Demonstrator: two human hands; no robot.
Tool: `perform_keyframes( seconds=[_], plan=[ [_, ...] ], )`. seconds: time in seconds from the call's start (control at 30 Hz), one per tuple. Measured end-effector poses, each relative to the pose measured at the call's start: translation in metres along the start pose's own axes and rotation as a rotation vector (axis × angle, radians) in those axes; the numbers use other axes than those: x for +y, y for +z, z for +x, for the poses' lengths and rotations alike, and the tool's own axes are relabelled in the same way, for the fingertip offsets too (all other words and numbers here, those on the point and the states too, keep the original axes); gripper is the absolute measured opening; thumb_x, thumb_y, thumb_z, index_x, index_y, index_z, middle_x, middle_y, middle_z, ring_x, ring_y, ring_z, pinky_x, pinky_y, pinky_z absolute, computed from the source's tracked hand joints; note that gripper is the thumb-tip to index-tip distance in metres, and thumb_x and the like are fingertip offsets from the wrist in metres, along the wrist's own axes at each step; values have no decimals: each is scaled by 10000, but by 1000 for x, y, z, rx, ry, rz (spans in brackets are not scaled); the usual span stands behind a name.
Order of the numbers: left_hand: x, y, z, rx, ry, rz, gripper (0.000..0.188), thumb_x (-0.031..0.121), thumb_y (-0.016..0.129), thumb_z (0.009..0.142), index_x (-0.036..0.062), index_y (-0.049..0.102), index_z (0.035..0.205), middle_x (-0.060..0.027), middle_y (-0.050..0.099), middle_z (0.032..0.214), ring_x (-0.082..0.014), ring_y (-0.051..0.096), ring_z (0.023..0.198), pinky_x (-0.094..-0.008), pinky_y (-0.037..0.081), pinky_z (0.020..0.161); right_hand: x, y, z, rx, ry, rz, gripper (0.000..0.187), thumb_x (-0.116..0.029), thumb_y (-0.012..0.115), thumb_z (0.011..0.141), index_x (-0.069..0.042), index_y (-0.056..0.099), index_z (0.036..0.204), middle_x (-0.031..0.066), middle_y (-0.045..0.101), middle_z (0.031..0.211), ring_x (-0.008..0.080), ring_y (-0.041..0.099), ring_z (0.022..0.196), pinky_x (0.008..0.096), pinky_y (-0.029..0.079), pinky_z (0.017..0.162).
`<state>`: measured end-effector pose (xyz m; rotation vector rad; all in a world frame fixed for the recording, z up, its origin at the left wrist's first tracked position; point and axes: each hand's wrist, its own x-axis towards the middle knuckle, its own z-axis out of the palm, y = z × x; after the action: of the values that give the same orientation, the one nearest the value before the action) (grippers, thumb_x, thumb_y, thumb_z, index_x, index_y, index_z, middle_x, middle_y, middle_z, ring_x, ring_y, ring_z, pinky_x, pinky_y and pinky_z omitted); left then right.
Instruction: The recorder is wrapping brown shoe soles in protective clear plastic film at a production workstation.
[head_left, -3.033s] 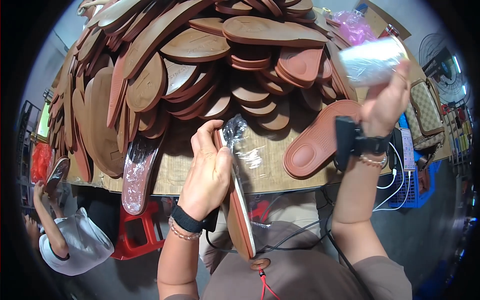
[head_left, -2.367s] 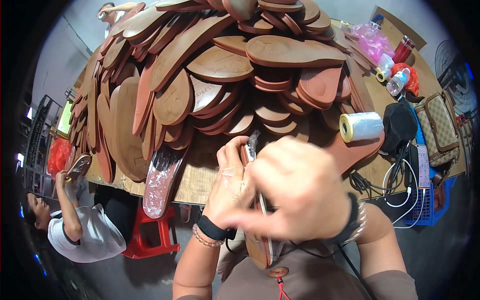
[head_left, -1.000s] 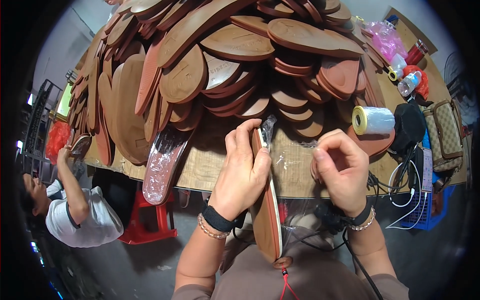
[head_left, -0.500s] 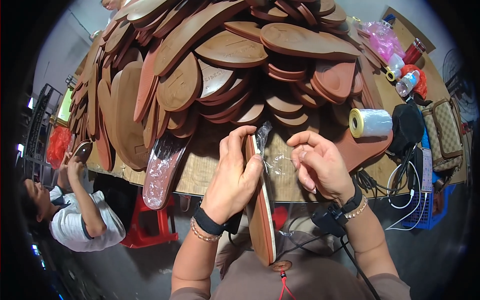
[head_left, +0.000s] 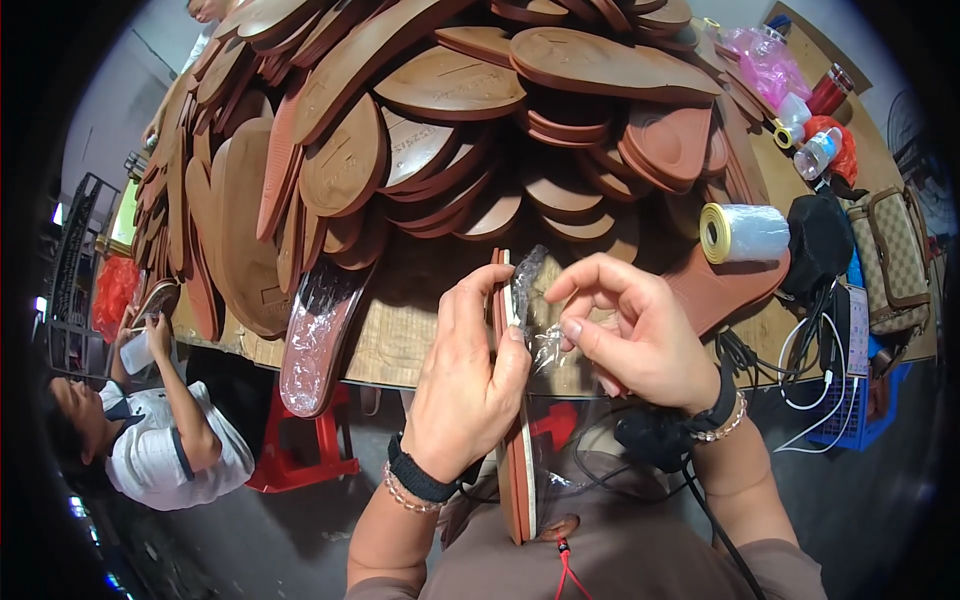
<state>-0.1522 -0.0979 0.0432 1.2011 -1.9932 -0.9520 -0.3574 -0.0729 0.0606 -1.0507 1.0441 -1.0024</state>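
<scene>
My left hand [head_left: 455, 385] is wrapped round a brown shoe sole [head_left: 518, 480], held edge-on above the table's front edge, with its pale rim toward the right. Crinkled clear plastic film [head_left: 527, 275] clings along that pale side and stretches toward my right hand [head_left: 645, 345]. Thumb and forefinger of the right hand are pinched close on the loose part of the film, just right of the sole. Left of my hands, a sole wrapped in shiny clear film [head_left: 312, 365] sticks out over the table edge.
A large pile of brown soles [head_left: 440, 85] covers the wooden table [head_left: 425, 325]. At right lie a roll of clear film [head_left: 748, 233], cables, a patterned bag [head_left: 890, 260] and a plastic bottle [head_left: 818, 153]. A co-worker [head_left: 180, 440] handles a sole at left, beside a red stool [head_left: 305, 450].
My right hand has moved left, closer to the sole, and the film between them is bunched shorter. The sole has turned more upright and edge-on. The co-worker now also holds something white.
</scene>
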Motion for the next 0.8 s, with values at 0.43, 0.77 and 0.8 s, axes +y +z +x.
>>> perform_keyframes(
  seconds=[0.43, 0.77, 0.8],
  plan=[
    [-4, 9, -2, 66, 51, 11, 462, 134, 555, 1012, -2, 495, 1450, -271, 569, 1332, -446, 586, 1243, -486, 491, 1063, 10, 22, 15, 320, -460, -616, 222, -60, 694, 979, -30, 661, 1196, 123, 548, 593, 243, 580, 480, 360, 422, 500],
    [-11, 10, -6, 134, 36, -130, 454, 103, 546, 989, 40, 545, 1438, -259, 520, 1416, -411, 594, 1240, -464, 492, 1072, 33, 13, 9, 376, -249, -550, 89, -60, 687, 965, -12, 613, 974, 84, 522, 550, 188, 538, 460, 354, 406, 499],
    [-7, 10, -7, 162, 14, -157, 448, 93, 550, 981, 56, 560, 1427, -253, 496, 1446, -402, 591, 1245, -458, 496, 1071, 36, 12, 10, 346, -239, -527, 95, -63, 690, 961, -13, 612, 983, 78, 513, 548, 182, 521, 456, 352, 400, 499]
  ],
)
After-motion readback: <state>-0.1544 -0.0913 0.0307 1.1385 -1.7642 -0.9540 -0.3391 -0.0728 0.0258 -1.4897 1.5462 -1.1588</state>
